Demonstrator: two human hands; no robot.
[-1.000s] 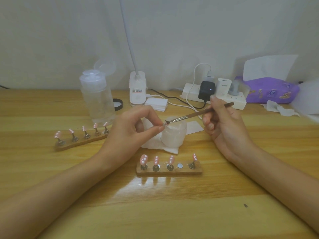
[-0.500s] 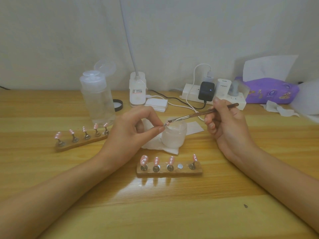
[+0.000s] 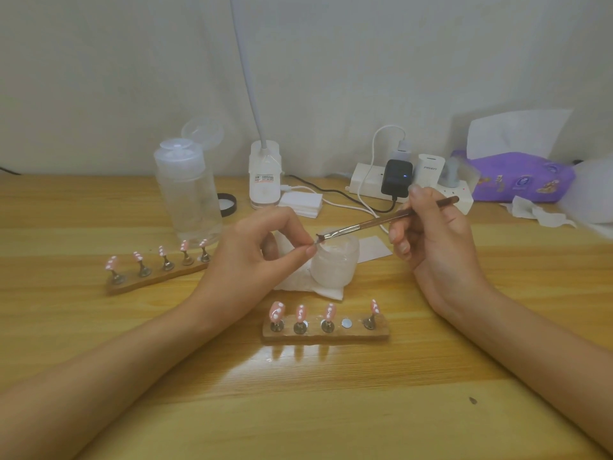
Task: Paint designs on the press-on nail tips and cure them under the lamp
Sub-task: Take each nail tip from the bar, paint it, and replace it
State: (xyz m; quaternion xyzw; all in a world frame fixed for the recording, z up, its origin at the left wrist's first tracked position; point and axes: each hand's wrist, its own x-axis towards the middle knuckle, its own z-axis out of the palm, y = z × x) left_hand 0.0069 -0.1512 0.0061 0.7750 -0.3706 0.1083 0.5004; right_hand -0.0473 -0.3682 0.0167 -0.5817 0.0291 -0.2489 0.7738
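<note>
Over the frosted jar (image 3: 335, 265), a largely hidden nail tip (image 3: 315, 242) was pinched between thumb and forefinger of the left hand (image 3: 255, 257); the brush (image 3: 381, 222) was gripped by the curled right hand (image 3: 438, 244), bristles at the tip; four pink tips were noted on the near holder (image 3: 326, 337)

- Home desk corner, looks like a hobby nail-art setup, not a salon.
- Wooden table (image 3: 331, 410) vs. plain white wall (image 3: 99, 78).
- Power strip (image 3: 363, 185) w/ chargers (image 3: 396, 177), purple tissue pack (image 3: 520, 177).
- Small gooseneck lamp (image 3: 265, 184), nail-tip stands (image 3: 326, 335).
</note>
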